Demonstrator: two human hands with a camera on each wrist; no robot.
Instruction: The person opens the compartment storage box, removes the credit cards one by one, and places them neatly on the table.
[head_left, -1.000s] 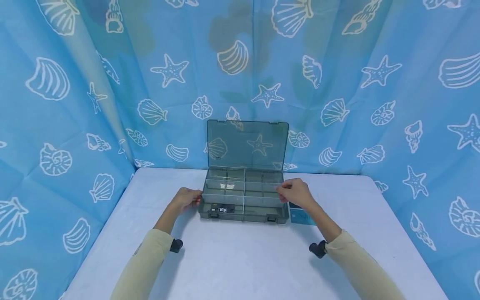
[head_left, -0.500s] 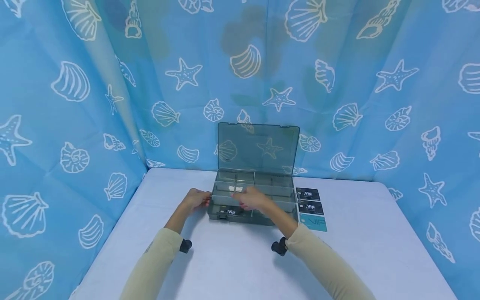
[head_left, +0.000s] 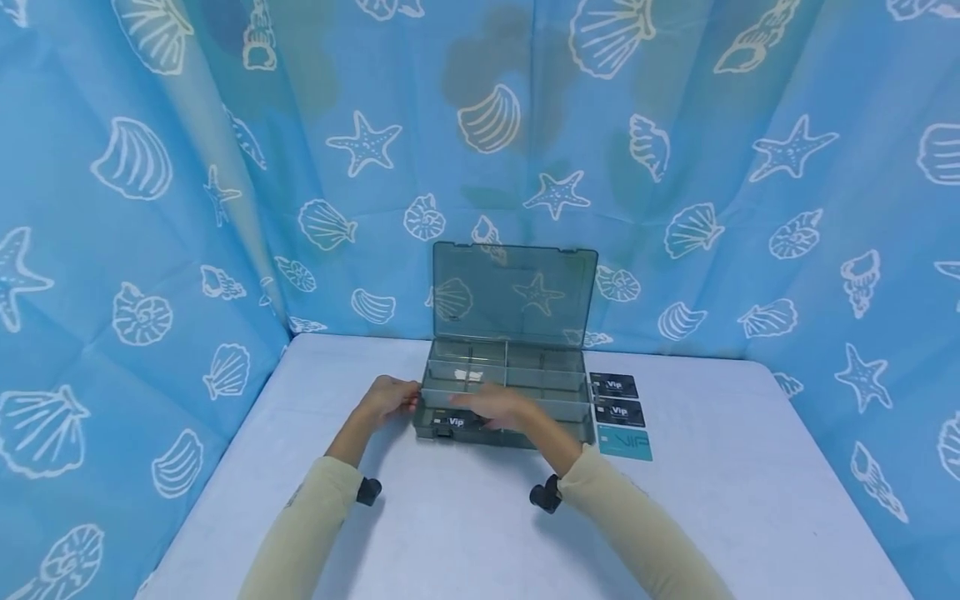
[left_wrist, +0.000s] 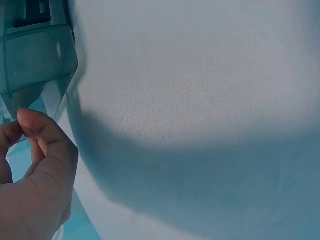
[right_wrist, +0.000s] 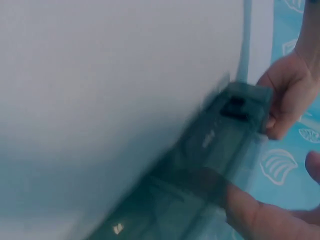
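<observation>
A smoky grey, see-through compartment box [head_left: 517,439] stands on the table with its hinged lid [head_left: 513,292] raised. In its front left compartment lies a black bank card [head_left: 450,421] marked "Vip". My left hand [head_left: 386,396] pinches the box's left side; in the left wrist view thumb and finger meet at its corner. My right hand [head_left: 498,406] reaches over the front divider, its fingers right at the card's right end. In the right wrist view one finger [right_wrist: 245,207] dips into the box, another digit stays apart from it, and the card is blurred.
Right of the box, two black "Vip" cards [head_left: 613,385] and a teal card [head_left: 625,443] lie in a column on the white tabletop [head_left: 450,517]. A blue curtain [head_left: 405,150] with shell prints hangs behind and at both sides.
My right hand has moved from the box's right side into its front left part, then slightly lower and closer to the card. The left hand stays at the box's left side.
</observation>
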